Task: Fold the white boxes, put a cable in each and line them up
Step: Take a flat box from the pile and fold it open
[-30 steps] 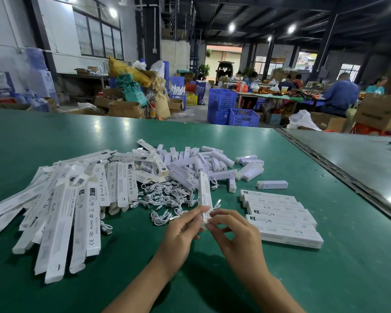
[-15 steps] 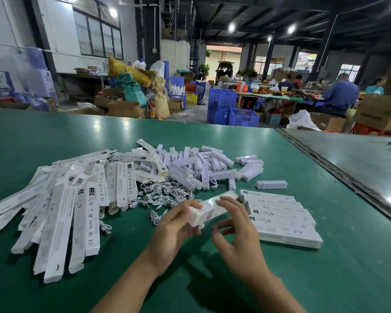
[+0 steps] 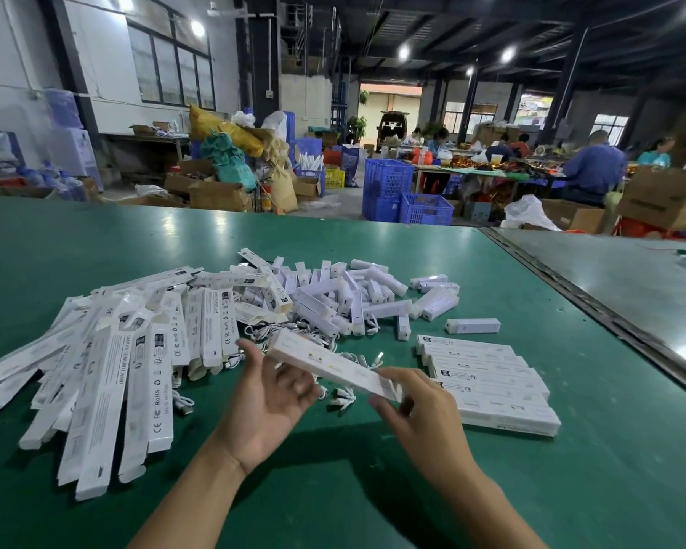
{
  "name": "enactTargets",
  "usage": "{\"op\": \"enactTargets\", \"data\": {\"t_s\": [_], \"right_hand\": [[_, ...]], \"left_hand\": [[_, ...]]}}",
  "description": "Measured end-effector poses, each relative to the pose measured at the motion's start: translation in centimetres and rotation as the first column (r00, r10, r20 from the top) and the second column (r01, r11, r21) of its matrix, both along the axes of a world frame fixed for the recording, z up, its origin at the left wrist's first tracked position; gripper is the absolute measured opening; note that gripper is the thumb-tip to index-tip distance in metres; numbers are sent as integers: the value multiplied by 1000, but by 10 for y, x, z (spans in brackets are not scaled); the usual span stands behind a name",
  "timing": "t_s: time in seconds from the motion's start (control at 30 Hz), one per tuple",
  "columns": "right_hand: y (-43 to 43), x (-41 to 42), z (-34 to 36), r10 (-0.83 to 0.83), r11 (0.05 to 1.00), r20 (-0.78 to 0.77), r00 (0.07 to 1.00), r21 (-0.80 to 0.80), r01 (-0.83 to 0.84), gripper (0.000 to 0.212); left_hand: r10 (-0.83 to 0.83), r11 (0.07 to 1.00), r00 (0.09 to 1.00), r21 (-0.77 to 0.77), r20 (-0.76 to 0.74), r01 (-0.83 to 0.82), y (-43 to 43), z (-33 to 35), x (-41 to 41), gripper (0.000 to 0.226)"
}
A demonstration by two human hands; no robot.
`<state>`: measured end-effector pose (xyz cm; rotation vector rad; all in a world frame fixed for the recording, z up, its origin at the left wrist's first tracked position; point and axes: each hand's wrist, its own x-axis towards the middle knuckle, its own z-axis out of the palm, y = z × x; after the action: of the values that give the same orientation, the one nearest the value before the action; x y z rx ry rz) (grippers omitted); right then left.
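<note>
We hold a folded white box [image 3: 329, 364] just above the green table [image 3: 610, 449], our right hand [image 3: 416, 410] pinching one end and our left hand [image 3: 270, 394] open flat under the other, and next we likely set it neatly beside the row of finished boxes [image 3: 488, 382].

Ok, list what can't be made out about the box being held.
Head view:
- Cable inside the long white cardboard box: its walls hide the inside.
- Its near end flap: covered by the right hand.
- Its printed text: blurred and too small.
</note>
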<state>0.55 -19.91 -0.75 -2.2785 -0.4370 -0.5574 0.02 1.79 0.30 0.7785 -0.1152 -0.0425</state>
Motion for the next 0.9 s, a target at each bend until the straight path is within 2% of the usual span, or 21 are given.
{"op": "enactTargets", "data": {"t_s": [0.07,0.1,0.17,0.23,0.27,0.37,0.5,0.6,0.7,0.9], "right_hand": [[5,-2,-4,45,994,-41,998,101,-40,22],[8,-4,-5,74,989,-56,996,131,-66,21],[16,-9,-9,153,978,-68,986,155,-141,19],[22,-11,-9,206,963,-90,974,193,-186,11],[23,-11,-9,211,960,-103,972,210,-186,10],[20,-1,-15,100,987,-126,987,140,-82,34],[22,16,-27,8,1000,-171,985,28,-3,29],[29,31,-34,-43,984,-218,975,-180,3,46],[37,51,-36,-107,920,-221,969,-392,11,51],[57,91,-35,-92,919,-170,981,-393,18,51]], "left_hand": [[-63,987,997,153,42,56,-8,-6,-1,71],[-61,967,997,251,43,48,-15,-10,-2,63],[32,909,999,416,7,-33,-31,-17,-5,50],[133,856,991,504,8,-119,-43,-23,-6,53],[176,839,984,519,28,-165,-47,-24,-5,51],[318,765,945,567,78,-304,-46,-24,-2,44],[499,750,866,505,-11,-427,-40,-26,6,24],[637,677,768,524,-67,-516,-34,-28,12,39],[728,595,683,547,-55,-589,-31,-29,15,51],[779,576,619,503,-99,-645,-29,-28,18,47]]}}
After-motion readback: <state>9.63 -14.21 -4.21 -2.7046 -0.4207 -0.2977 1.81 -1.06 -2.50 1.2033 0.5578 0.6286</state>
